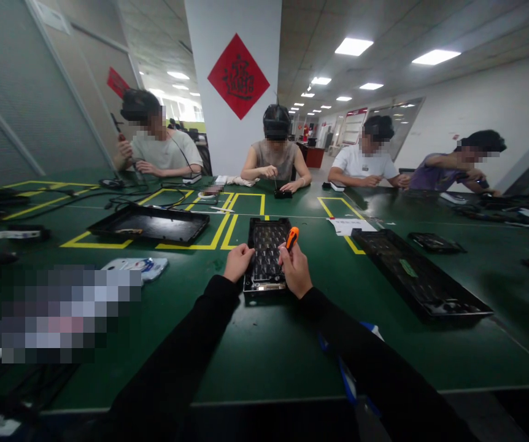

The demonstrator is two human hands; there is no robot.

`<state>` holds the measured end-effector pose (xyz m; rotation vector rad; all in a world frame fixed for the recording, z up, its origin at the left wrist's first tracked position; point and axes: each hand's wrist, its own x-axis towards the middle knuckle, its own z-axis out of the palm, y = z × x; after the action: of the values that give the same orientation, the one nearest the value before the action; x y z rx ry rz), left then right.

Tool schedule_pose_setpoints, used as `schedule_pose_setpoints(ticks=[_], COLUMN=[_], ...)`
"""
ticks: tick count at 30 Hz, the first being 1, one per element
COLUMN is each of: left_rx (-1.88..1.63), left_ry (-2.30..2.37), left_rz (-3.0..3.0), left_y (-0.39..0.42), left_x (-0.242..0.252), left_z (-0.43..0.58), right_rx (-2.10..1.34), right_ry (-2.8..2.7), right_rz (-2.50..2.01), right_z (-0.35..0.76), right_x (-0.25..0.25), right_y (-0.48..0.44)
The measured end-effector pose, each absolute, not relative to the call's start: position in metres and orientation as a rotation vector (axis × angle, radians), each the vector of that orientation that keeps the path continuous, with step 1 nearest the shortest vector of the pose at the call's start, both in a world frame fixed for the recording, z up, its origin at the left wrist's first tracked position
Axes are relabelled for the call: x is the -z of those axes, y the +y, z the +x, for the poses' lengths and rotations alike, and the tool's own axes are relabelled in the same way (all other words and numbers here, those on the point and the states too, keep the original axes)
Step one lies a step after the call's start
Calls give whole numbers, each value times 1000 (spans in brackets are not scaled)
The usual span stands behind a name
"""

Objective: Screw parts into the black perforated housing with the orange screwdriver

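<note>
In front of me on the green table lies a black rectangular casing [267,248] with rows of bumps inside and a pale strip near its close end. My left hand [239,263] is closed at its left edge, thumb and fingers pinched on the rim. An orange-and-black screwdriver [293,238] stands tilted in my right hand [296,270], whose fingers wrap round the handle above the casing's right side. The screwdriver's tip is hidden by the hand.
A wide black tray [149,224] lies to the left, and a long black tray [423,273] holding a green piece lies to the right. A plastic packet [147,268] sits nearer on the left. Yellow tape [221,230] marks the table [255,362]. Several people sit across it.
</note>
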<state>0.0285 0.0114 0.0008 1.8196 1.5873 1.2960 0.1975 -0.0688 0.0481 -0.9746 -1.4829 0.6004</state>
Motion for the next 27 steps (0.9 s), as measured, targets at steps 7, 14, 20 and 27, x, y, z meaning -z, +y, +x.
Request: schedule_pose_setpoints(ticks=[7, 14, 20, 27], left_rx=[-1339, -1332, -1337, -1321], left_ry=[1563, 1532, 1496, 1528], left_rz=[1838, 1851, 1836, 1824], left_y=[13, 12, 12, 11], left_x=[3, 2, 1, 1], left_z=[28, 26, 25, 26], right_rx=[-545, -605, -774, -771], right_ry=[-1521, -1470, -1296, -1204], right_rz=[-953, -831, -772, -867], right_z=[198, 195, 196, 197], right_x=[-51, -51, -48, -43], right_y=[-70, -66, -58, -54])
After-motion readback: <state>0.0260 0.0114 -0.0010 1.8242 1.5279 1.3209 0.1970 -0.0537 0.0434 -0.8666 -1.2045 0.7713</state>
